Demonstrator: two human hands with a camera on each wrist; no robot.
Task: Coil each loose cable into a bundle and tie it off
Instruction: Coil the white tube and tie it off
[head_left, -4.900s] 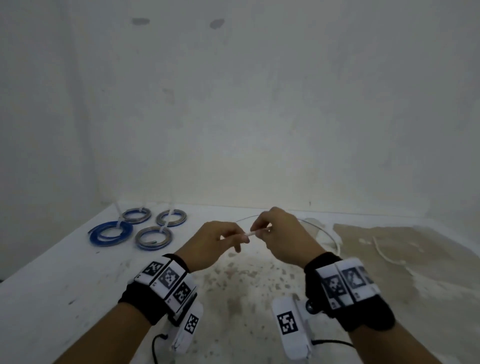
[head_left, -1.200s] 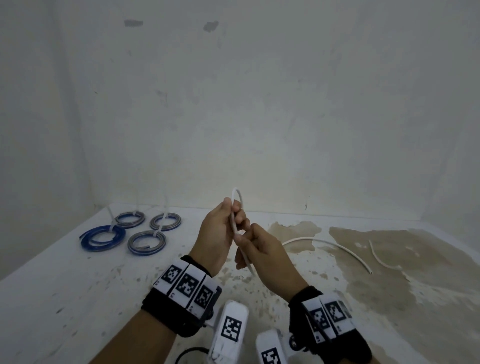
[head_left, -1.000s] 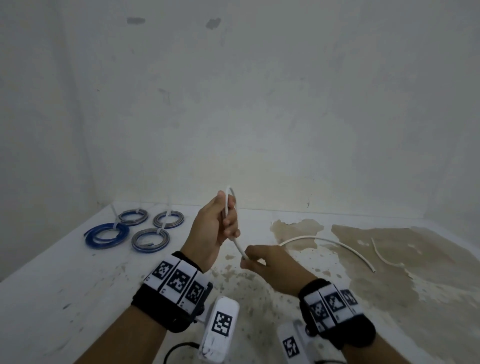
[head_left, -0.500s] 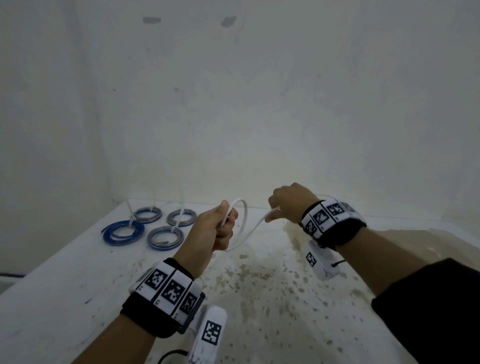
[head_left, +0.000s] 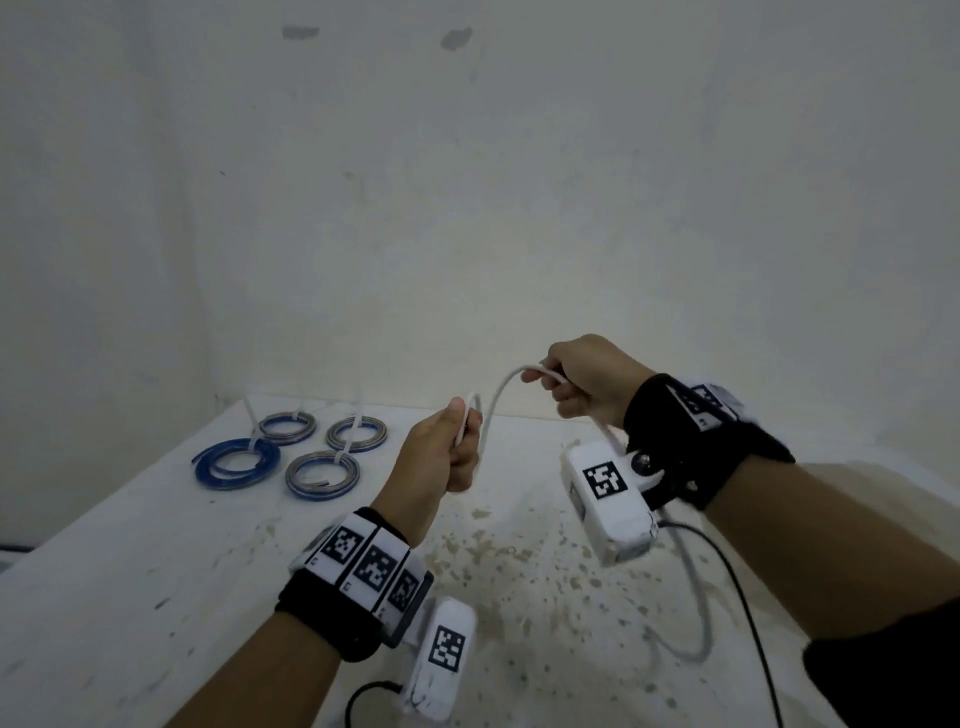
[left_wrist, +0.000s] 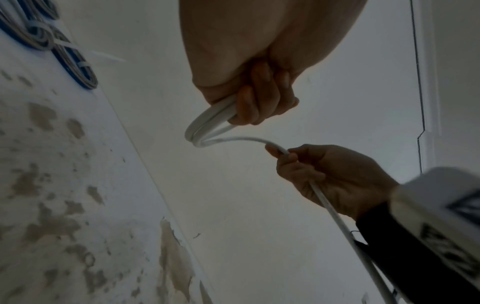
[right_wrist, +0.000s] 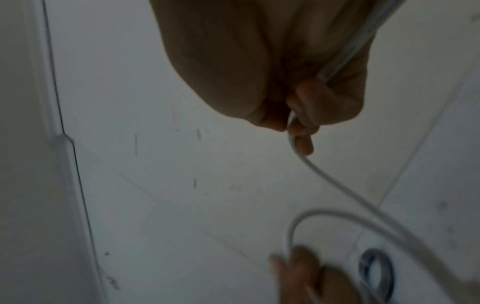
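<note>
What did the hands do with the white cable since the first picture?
The left hand went from pinching the white cable end to holding small loops of it. The right hand slid along the cable and swung up and right, feeding another turn. The four tied coils stayed put.

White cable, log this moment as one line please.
left hand grips coiled loop | right hand feeds white cable | four tied bundles on table | untied
</note>
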